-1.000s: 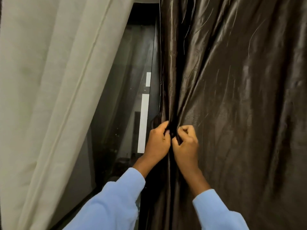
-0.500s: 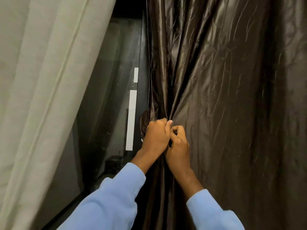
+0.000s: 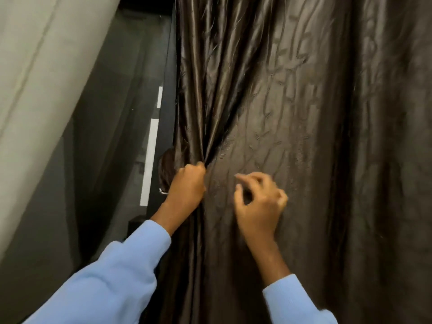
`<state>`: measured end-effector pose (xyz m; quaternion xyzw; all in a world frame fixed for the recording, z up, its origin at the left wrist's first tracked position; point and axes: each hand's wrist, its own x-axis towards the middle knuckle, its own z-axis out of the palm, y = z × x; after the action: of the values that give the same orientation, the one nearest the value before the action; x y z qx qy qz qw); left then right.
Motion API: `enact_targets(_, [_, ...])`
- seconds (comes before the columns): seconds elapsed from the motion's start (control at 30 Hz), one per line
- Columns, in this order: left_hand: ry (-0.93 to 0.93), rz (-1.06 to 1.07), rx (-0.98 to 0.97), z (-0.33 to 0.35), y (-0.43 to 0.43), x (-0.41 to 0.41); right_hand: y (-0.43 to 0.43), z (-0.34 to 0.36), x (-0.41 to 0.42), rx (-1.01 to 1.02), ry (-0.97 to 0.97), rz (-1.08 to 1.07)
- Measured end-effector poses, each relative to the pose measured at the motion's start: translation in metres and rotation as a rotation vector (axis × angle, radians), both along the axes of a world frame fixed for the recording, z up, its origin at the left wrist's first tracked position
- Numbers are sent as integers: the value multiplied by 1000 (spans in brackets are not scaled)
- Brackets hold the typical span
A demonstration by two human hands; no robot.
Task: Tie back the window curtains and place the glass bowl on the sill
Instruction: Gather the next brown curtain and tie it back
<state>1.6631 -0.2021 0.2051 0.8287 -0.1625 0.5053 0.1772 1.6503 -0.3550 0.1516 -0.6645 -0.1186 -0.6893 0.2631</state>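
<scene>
At the dark curtain (image 3: pixel 292 136)'s left edge your left hand (image 3: pixel 187 183) clenches gathered folds; your right hand (image 3: pixel 259 202) hangs half-open, empty. No tie fastened, no bowl visible.

Two curtains, one brown (image 3: pixel 292 113), one cream (image 3: pixel 35 90); two hands, left (image 3: pixel 187 183) and right (image 3: pixel 259 204).

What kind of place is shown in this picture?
Probably a room indoors, at a window by night: a dark brown curtain, a pale curtain and dark window glass between them.
</scene>
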Motion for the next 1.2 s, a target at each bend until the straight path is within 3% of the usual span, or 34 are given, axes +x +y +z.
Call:
enact_targets(0.1, [-23,60,3,-2,3,8,-54,13,-2,303,17,-192])
enact_targets(0.2, [-43,93,19,-2,10,11,-97,27,4,455,227,-220])
enact_targets(0.3, [-47,92,12,-3,13,11,-113,33,12,474,338,-99])
enact_targets(0.43, [-83,98,16,-6,14,10,-103,34,19,517,348,170])
enact_targets(0.53, [-81,117,34,-9,13,7,-97,38,22,553,344,191])
enact_targets(0.77, [-40,249,153,-12,2,-7,-94,44,30,480,331,266])
enact_targets(0.93, [-30,320,188,-12,-1,-12,-77,37,29,420,104,287])
enact_targets(1.03, [-8,378,221,-11,-5,-14,-58,33,22,228,-79,235])
enact_targets(1.2, [0,421,266,-10,-8,-18,-16,44,12,-9,-142,244])
